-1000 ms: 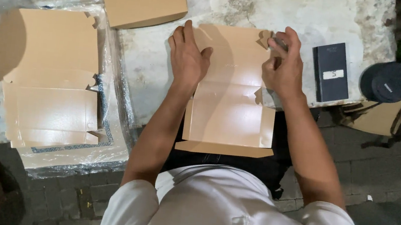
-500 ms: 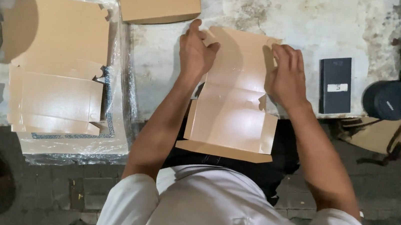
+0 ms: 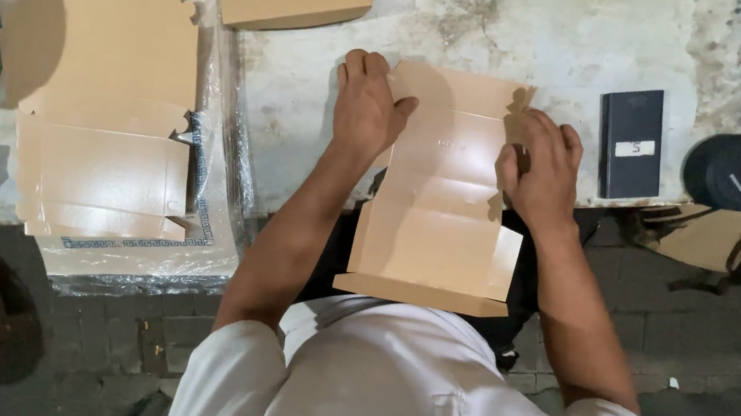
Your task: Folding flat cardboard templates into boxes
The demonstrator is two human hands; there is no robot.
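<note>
On table edge | both hands point(image 3: 368, 106) point(image 3: 538, 167) press flat cardboard box point(image 3: 440, 207) | fingers together, extended

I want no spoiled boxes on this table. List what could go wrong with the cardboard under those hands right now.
1. The flat cardboard blank hangs over the table edge toward the person; it may slip or bend there.
2. The left hand and right hand press opposite sides unevenly, so a fold could crease crooked.
3. The stained, rough tabletop might mark the underside.
</note>
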